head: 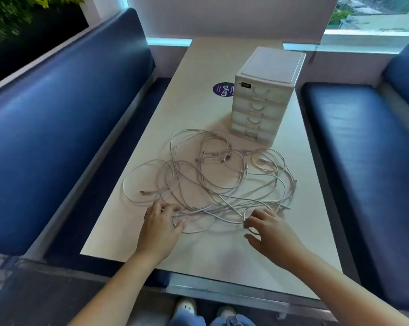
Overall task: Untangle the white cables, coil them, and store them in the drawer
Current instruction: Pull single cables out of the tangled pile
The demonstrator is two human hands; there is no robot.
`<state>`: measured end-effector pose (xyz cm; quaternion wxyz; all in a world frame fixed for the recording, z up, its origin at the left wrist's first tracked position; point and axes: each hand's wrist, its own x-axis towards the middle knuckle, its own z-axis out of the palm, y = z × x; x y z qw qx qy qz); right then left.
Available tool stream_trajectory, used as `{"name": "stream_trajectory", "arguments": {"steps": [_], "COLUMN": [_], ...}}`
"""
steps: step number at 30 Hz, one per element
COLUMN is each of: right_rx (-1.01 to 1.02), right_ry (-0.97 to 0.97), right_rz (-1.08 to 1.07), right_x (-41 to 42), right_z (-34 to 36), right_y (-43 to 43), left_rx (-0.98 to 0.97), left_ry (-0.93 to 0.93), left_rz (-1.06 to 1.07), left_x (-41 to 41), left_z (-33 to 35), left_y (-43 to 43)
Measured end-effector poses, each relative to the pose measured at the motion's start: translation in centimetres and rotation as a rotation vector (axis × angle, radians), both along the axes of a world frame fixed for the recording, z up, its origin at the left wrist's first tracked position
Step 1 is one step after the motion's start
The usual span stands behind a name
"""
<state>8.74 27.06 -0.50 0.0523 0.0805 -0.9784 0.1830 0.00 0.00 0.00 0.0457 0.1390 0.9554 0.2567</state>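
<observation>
A loose tangle of white cables (210,177) is spread over the middle of the pale table (189,107). Behind it, to the right, stands a small white drawer unit (264,95) with several drawers, all closed. My left hand (161,222) lies on the near left edge of the tangle, its fingers spread over the cables and its thumb against one strand. My right hand (269,229) hovers at the near right edge, fingers curved over a cable loop with the thumb apart beneath; whether it grips a strand is not plain.
A round purple sticker (222,89) lies on the table left of the drawer unit. Blue padded benches (57,128) flank the table on both sides. A window ledge runs behind the table's far end. My shoes (187,307) show below the near edge.
</observation>
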Motion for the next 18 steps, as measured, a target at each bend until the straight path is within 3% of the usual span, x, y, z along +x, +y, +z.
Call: {"name": "stream_trajectory", "arguments": {"steps": [8,18], "right_rx": [0.014,-0.365], "right_ry": [-0.060,0.068], "right_rz": [-0.073,-0.059], "right_x": [0.6,0.9], "right_z": [-0.9,1.9], "right_y": [-0.6,-1.4], "left_rx": [0.015,-0.015], "left_ry": [-0.084,0.040], "left_rz": [0.030,0.081], "left_x": [1.0,0.9], "left_z": [-0.6,-0.4], "left_y": [-0.4,0.1]}}
